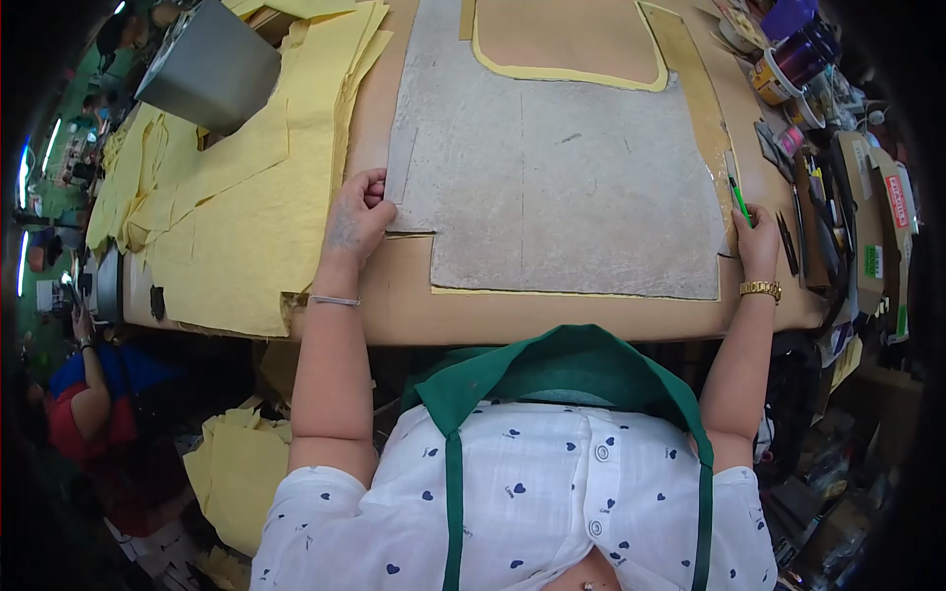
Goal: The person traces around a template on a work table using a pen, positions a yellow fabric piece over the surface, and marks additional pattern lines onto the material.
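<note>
A large grey pattern template (572, 197) lies flat over yellow material, whose edge (552, 294) shows along the bottom and around the upper cut-out. At the template's left edge, beside a narrow grey strip (399, 165), my left hand (360, 215) is closed with its fingertips on the edge. My right hand (756, 238) grips a green pen (739, 199) upright at the template's right side, close to the tan strip (705, 108). The pen's lower end is hidden by my fingers.
Stacked yellow sheets (246, 217) cover the left of the tan table (562, 320), with a grey metal block (212, 69) on them. Tools, cups (774, 77) and a cardboard box (867, 207) crowd the right edge. Another person's arm (91, 389) shows at far left.
</note>
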A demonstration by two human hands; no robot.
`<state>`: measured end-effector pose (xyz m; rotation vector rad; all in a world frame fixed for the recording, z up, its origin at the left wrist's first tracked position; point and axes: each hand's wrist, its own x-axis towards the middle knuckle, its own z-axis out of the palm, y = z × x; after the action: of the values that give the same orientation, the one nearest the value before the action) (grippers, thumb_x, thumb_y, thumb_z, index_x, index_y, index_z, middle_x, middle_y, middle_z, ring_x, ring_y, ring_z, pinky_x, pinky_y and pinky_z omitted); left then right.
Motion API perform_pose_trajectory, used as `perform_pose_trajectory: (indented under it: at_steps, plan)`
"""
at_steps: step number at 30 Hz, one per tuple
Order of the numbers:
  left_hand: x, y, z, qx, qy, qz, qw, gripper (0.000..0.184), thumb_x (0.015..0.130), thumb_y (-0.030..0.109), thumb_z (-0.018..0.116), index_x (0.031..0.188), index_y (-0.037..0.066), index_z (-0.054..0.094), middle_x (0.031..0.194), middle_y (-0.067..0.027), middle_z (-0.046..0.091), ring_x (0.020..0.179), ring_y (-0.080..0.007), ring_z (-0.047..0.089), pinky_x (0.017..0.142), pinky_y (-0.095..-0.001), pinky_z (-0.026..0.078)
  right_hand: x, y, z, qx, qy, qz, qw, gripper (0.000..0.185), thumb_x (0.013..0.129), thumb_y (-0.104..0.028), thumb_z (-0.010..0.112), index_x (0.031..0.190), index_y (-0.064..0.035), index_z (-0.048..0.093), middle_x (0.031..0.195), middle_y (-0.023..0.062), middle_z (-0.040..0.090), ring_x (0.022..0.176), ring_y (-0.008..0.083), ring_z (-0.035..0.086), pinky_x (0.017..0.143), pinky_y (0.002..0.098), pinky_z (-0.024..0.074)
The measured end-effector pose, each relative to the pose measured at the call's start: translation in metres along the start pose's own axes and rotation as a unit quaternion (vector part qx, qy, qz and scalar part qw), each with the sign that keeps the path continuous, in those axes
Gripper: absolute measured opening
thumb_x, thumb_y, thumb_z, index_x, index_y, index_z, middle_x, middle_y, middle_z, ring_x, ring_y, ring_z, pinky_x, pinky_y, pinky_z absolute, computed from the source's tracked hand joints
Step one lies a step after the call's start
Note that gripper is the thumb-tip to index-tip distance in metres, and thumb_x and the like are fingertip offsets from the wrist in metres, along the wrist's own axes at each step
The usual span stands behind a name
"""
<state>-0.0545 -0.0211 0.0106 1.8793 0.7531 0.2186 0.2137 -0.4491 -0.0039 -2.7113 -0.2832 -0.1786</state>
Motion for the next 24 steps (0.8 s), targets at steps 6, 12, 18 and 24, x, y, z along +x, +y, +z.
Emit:
perform_pose_trajectory:
  at_steps: [6,12,18,24]
  plan:
    - [-0.019,-0.001,-0.004,0.186,-0.003,0.166,0.968,0.052,0.062,0.003,0.056,0.112,-0.006,0.047,0.099,-0.0142,0.048,0.087,-0.0225,0.050,0.082,-0.0268,0.041,-0.002,-0.002,0.001,0.091,-0.019,0.050,0.994,0.039,0.072,-0.027,0.066,0.093,0.0042,0.056,0.074,0.0111,0.059,0.065,0.0168,0.056,0.061,0.0280,0.0444]
    - [-0.031,0.001,-0.002,0.205,0.056,0.070,0.975,0.056,0.064,0.003,0.064,0.115,-0.005,0.043,0.098,-0.0173,0.047,0.095,-0.0299,0.046,0.086,-0.0313,0.038,-0.008,-0.019,-0.014,0.094,-0.097,0.125,0.983,0.042,0.069,-0.029,0.069,0.091,0.0045,0.055,0.073,0.0109,0.058,0.065,0.0176,0.056,0.061,0.0282,0.0443]
    - [-0.004,-0.013,-0.001,0.339,0.138,0.289,0.885,0.050,0.065,0.001,0.060,0.113,-0.005,0.045,0.099,-0.0181,0.049,0.088,-0.0287,0.049,0.080,-0.0332,0.041,-0.025,-0.025,0.006,0.006,0.102,-0.046,0.994,0.042,0.067,-0.027,0.070,0.095,0.0010,0.054,0.081,0.0183,0.060,0.076,0.0318,0.058,0.070,0.0372,0.0453]
    - [0.042,-0.016,-0.004,0.177,0.100,0.134,0.970,0.052,0.075,0.017,0.058,0.116,-0.009,0.042,0.084,-0.0105,0.054,0.072,-0.0168,0.051,0.068,-0.0263,0.043,-0.014,-0.039,-0.007,0.087,-0.035,0.079,0.992,0.037,0.066,-0.027,0.068,0.090,-0.0006,0.058,0.086,0.0187,0.060,0.081,0.0295,0.058,0.073,0.0349,0.0453]
